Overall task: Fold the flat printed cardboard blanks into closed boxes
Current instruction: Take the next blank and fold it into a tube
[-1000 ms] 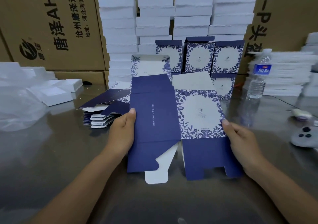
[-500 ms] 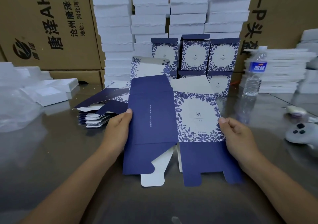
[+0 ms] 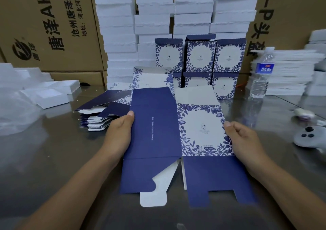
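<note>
I hold a flat blue-and-white printed cardboard blank [image 3: 169, 138] in front of me above the metal table [image 3: 44, 159]. My left hand [image 3: 120, 134] grips its left edge on the plain navy panel, thumb on top. My right hand [image 3: 241, 141] pinches the right edge by the floral panel. The bottom flaps hang toward me. A pile of further flat blanks [image 3: 98, 116] lies to the left, and another blank [image 3: 151, 78] stands behind the held one. Several folded floral boxes [image 3: 201, 56] are stacked at the back centre.
White foam trays [image 3: 120, 35] are stacked tall behind the boxes, with more foam stacks [image 3: 285, 74] on the right and loose foam pieces [image 3: 53, 95] on the left. A water bottle [image 3: 261, 74] stands at right. A grey controller [image 3: 310, 136] lies near the right edge. Brown cartons [image 3: 44, 26] form the back wall.
The blank and both hands have stayed almost still; the view has shifted slightly, and my grip on both edges is unchanged.
</note>
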`<state>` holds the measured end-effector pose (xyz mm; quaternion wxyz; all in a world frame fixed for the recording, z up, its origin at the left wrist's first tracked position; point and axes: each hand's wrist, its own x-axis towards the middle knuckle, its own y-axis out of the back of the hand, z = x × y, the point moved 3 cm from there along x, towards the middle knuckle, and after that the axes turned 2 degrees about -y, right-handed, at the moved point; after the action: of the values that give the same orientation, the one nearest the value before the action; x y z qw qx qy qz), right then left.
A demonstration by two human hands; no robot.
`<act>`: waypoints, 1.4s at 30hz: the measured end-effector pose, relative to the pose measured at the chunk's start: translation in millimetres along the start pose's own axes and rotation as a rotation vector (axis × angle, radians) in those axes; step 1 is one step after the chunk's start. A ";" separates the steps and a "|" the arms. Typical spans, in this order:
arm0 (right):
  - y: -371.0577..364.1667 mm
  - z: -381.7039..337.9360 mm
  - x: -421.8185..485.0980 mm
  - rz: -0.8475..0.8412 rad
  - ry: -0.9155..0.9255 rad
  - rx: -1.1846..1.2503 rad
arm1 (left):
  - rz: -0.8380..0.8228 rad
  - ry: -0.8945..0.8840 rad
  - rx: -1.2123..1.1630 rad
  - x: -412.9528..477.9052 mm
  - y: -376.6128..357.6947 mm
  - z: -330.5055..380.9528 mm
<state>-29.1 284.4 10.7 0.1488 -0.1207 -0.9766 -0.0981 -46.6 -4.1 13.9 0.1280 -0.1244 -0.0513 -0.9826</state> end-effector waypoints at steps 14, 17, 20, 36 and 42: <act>0.5 5.5 2.3 0.005 -0.082 0.022 | 0.012 0.066 -0.025 -3.0 2.9 7.7; 0.7 6.0 1.4 -0.005 -0.057 -0.062 | -0.017 0.075 -0.021 -3.9 1.4 7.5; 0.7 4.6 1.0 0.008 -0.057 -0.053 | -0.032 0.081 -0.025 -4.4 1.6 9.3; 5.2 6.4 5.4 0.065 -0.083 0.013 | -0.056 0.119 -0.121 -7.5 0.8 12.7; -3.7 3.4 -0.4 -0.055 -0.107 0.035 | -0.063 0.211 -0.445 -11.6 -2.3 18.9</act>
<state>-30.7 281.7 6.8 0.0958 -0.0962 -0.9876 -0.0785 -32.0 3.4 29.0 0.0713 -0.0447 0.1761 -0.9808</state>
